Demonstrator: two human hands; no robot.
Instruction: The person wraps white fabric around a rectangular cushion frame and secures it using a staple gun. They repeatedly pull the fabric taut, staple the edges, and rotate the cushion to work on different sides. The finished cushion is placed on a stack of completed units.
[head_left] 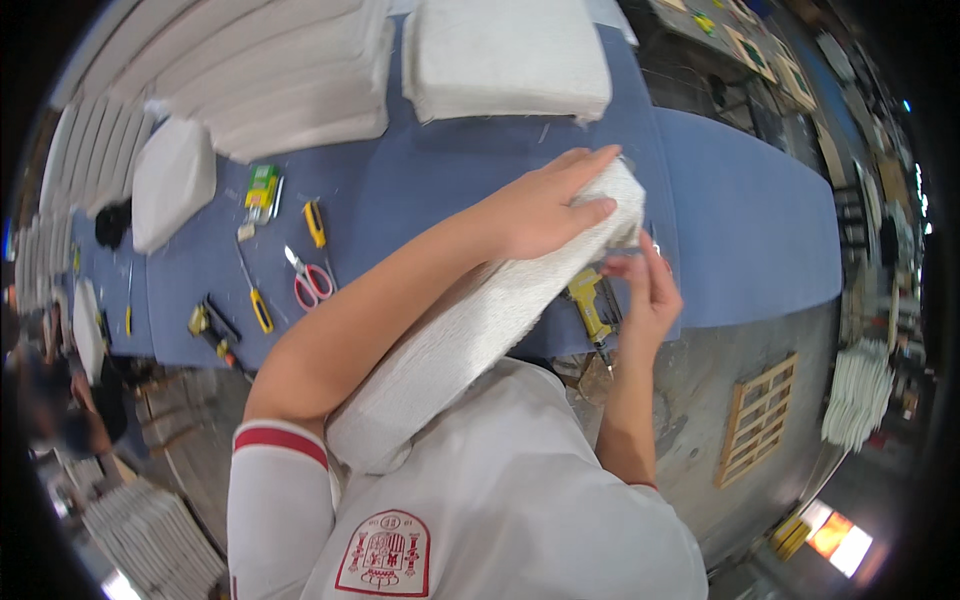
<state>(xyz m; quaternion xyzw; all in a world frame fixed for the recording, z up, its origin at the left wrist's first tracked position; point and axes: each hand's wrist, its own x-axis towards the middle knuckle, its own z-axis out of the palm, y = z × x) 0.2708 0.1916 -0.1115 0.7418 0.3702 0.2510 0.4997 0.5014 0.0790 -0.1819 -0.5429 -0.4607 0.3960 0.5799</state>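
A white fabric-covered cushion (470,310) stands on edge, slanting from my chest toward the table's far right. My left forearm lies across it, and my left hand (555,210) grips its far end, fingers over the top and thumb along the side. At that end's lower corner is my right hand (648,290), its fingers drawn together near the cover's edge; whatever is between them is too small to make out. Just below the corner, a yellow staple gun (590,308) lies partly hidden behind the cushion and right hand.
On the blue table (400,200) lie pink-handled scissors (314,286), yellow-handled screwdrivers (260,310), a green-yellow box (262,190) and another air tool (212,325). Stacked white cushions (290,80) and a single cushion (505,60) stand farther back. A wooden pallet (757,420) is at right; a person (90,410), left.
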